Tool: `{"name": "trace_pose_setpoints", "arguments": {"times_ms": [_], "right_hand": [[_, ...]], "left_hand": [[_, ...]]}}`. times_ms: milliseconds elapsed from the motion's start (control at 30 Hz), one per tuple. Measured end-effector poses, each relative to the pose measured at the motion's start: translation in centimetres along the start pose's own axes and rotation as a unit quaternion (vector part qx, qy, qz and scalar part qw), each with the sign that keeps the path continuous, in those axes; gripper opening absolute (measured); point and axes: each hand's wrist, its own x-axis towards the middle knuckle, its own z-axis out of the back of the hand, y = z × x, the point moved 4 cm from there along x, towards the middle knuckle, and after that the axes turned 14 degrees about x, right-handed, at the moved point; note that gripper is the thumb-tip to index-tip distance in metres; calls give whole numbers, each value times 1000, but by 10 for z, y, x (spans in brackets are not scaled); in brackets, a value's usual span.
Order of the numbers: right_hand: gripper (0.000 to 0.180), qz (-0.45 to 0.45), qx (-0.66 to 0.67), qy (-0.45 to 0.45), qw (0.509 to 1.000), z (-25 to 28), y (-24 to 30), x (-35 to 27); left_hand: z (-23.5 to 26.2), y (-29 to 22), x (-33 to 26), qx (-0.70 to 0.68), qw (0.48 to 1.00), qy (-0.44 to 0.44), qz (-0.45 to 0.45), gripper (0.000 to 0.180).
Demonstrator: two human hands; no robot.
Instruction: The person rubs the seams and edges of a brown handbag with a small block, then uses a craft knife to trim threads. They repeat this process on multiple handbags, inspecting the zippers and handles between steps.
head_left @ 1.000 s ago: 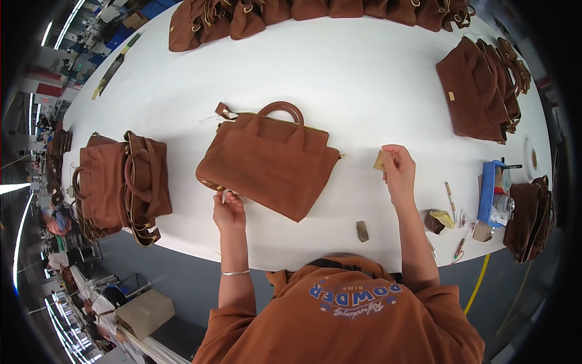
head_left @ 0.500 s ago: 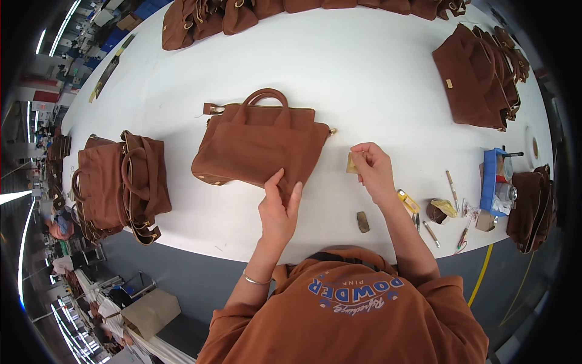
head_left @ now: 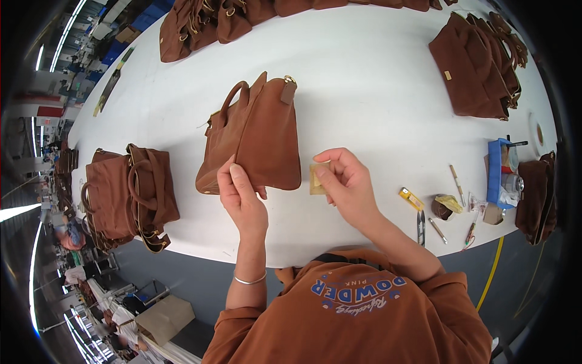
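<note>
A brown leather handbag stands tilted up on the white table, its handles pointing away from me. My left hand grips the bag's near bottom edge, thumb and fingers pinched on it. My right hand is just right of the bag and holds a small tan square piece between its fingers, close to the bag's lower right corner.
A pile of brown bags lies at the left table edge, more bags at the far right and along the back. Small scissors, pens, a yellow item and a blue tray sit at my right.
The bag was lying flat; now it is lifted and turned on end. My left hand moved from above the bag to gripping its bottom edge. The right hand stayed beside it with the tan piece.
</note>
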Motion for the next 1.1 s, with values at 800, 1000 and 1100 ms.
{"name": "trace_pose_setpoints", "arguments": {"times_ms": [800,1000,1100], "right_hand": [[10,-30,-48,-74,996,51,-62,8],[11,-29,-46,-66,996,45,-62,7],[13,-9,-38,-61,997,36,-49,6]], "left_hand": [[-53,46,-24,310,919,222,-97,55],[-49,53,-18,259,940,203,-93,47],[-49,35,-10,174,968,165,-72,43]]}}
